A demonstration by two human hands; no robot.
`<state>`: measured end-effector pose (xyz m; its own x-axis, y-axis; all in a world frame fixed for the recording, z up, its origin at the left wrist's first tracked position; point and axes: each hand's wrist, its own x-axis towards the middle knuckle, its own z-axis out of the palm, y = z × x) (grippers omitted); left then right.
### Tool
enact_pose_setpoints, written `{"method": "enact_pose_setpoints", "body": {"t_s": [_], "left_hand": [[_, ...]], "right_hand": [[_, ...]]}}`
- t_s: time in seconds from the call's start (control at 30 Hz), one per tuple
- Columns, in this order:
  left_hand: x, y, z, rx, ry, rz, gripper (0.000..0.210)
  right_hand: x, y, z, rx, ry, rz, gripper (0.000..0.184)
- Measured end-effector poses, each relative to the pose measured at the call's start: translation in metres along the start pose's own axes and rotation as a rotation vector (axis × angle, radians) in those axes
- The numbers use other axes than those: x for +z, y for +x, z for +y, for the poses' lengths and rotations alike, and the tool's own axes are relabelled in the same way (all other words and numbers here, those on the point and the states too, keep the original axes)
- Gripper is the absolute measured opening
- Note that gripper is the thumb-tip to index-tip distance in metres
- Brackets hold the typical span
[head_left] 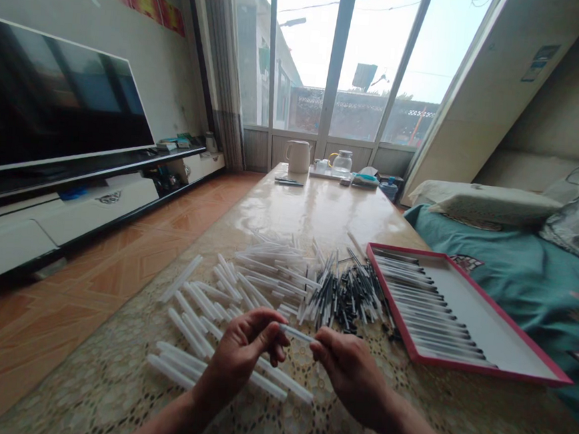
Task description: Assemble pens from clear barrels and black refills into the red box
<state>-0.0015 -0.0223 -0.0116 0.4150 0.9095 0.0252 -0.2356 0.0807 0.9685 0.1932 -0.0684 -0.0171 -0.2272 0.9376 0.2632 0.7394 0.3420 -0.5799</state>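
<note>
Between my two hands a thin pen (297, 334) with a translucent barrel is held nearly level above the table. My left hand (247, 344) pinches its left end, and my right hand (348, 365) grips the right end, so both tips are hidden by fingers. Several white translucent pen barrels (200, 334) lie loose around and beyond my left hand. Just past my right hand is a heap of dark-tipped pen refills (346, 292) with black caps. To the right, a shallow red-edged box (487, 374) holds a row of pens (437, 315) laid side by side.
A patterned cover lies over the long table (314, 212). At its far end stand a beige kettle (298, 157), a glass jug (342, 164) and a tissue pack (365, 179). A sofa with a teal cover (496, 260) borders the right; a TV cabinet (94, 208) stands left.
</note>
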Motion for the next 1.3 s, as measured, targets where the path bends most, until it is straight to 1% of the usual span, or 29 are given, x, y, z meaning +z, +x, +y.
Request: {"method": "enact_pose_setpoints", "body": {"t_s": [0.1, 0.17, 0.23, 0.3, 0.37, 0.43, 0.53, 0.63, 0.7, 0.73, 0.77, 0.8, 0.83, 0.87, 0.93, 0.97, 1.1, 1.2, 1.3], "left_hand": [[0.001, -0.002, 0.001, 0.009, 0.025, -0.008, 0.021], [0.001, -0.002, 0.001, 0.014, 0.032, -0.017, 0.02], [0.0, 0.0, 0.001, 0.002, 0.031, -0.038, 0.021], [-0.001, 0.004, -0.001, -0.01, 0.043, -0.035, 0.028], [-0.003, 0.007, -0.003, 0.002, 0.08, -0.007, 0.042], [-0.005, 0.009, -0.006, 0.028, 0.13, 0.017, 0.052], [-0.007, 0.008, -0.011, 0.032, 0.207, 0.024, 0.047], [-0.008, 0.006, -0.014, 0.017, 0.262, 0.004, 0.041], [-0.008, 0.006, -0.015, 0.015, 0.287, -0.008, 0.038], [-0.008, 0.006, -0.015, 0.016, 0.295, -0.011, 0.037], [-0.008, 0.006, -0.015, 0.019, 0.301, -0.011, 0.037], [-0.008, 0.006, -0.015, 0.021, 0.305, -0.012, 0.036], [-0.008, 0.007, -0.015, 0.023, 0.306, -0.015, 0.035], [-0.008, 0.007, -0.015, 0.024, 0.307, -0.02, 0.035], [-0.008, 0.007, -0.015, 0.021, 0.31, -0.025, 0.034], [-0.008, 0.007, -0.015, 0.017, 0.31, -0.025, 0.033], [-0.008, 0.006, -0.015, 0.015, 0.307, -0.001, 0.033], [-0.009, 0.005, -0.017, 0.025, 0.324, -0.004, 0.033], [-0.01, 0.005, -0.017, 0.023, 0.354, 0.008, 0.033]], "right_hand": [[-0.007, 0.003, -0.003, 0.076, 0.245, -0.089, 0.037], [-0.01, 0.005, -0.004, 0.111, 0.363, -0.139, 0.038], [-0.01, 0.006, -0.004, 0.125, 0.422, -0.149, 0.039], [-0.008, 0.008, -0.002, 0.122, 0.416, -0.108, 0.039], [-0.008, 0.009, 0.003, 0.111, 0.371, -0.022, 0.038], [-0.012, 0.011, 0.01, 0.127, 0.346, 0.099, 0.033], [-0.03, 0.016, 0.022, 0.233, 0.458, 0.324, 0.032], [-0.059, 0.02, 0.037, 0.347, 0.617, 0.532, 0.034], [-0.079, 0.023, 0.05, 0.407, 0.617, 0.64, 0.032], [-0.088, 0.024, 0.058, 0.417, 0.563, 0.664, 0.03], [-0.097, 0.025, 0.066, 0.427, 0.457, 0.659, 0.029], [-0.105, 0.026, 0.076, 0.456, 0.284, 0.626, 0.028], [-0.112, 0.028, 0.085, 0.487, 0.025, 0.56, 0.028], [-0.119, 0.029, 0.095, 0.515, -0.278, 0.499, 0.028], [-0.129, 0.033, 0.112, 0.546, -0.509, 0.467, 0.024], [-0.133, 0.035, 0.121, 0.549, -0.584, 0.45, 0.023], [-0.142, 0.047, 0.152, 0.531, -0.768, 0.346, 0.021], [-0.143, 0.057, 0.177, 0.532, -0.863, 0.286, 0.026], [-0.138, 0.068, 0.198, 0.53, -0.914, 0.246, 0.03]]}}
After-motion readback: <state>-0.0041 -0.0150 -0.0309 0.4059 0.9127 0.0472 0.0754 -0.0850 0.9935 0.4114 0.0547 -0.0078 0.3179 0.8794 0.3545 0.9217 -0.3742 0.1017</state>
